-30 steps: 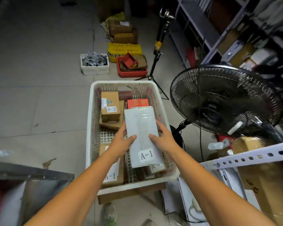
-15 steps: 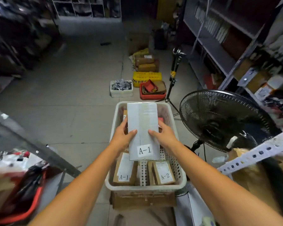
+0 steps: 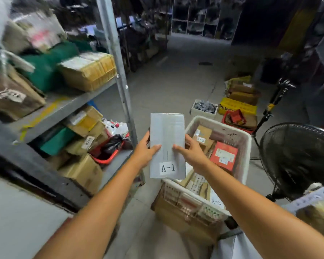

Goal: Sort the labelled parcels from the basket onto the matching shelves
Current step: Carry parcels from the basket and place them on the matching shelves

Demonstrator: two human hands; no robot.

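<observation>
White parcel (image 3: 166,144) labelled A-1 is held up in the air, beside the left rim of the plastic basket (image 3: 245,146) and near the metal shelves (image 3: 64,107) on the left. Left hand (image 3: 145,149) grips its left edge and right hand (image 3: 192,153) its right edge, both thumbs pressed on the front face

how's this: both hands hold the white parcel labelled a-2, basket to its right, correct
Not quite: the head view shows the white parcel labelled A-1, not A-2. The left hand and right hand do hold it, basket to its right.
</observation>
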